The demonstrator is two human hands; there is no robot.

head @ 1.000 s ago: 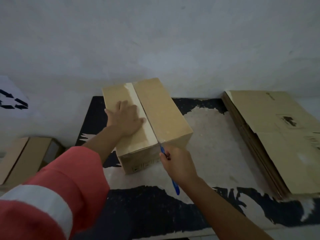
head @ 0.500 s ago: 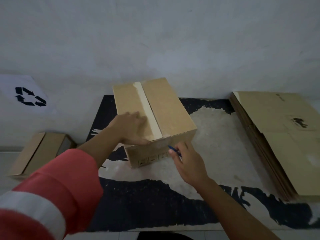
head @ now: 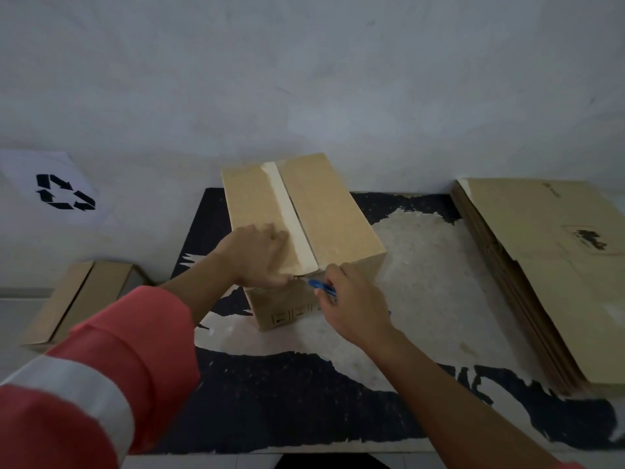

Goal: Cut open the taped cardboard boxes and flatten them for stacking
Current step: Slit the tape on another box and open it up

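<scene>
At centre frame on the counter [head: 422,286], the taped cardboard box [head: 331,214], my left hand [head: 257,258] pressing flat on its top beside the tape [head: 291,218], my right hand [head: 353,308] curled round a blue cutter [head: 321,287] at its near edge, flattened boxes [head: 541,265] stacked at right.

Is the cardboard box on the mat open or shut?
Shut. On the box the top flaps lie flat and the tape strip covers their seam.
</scene>
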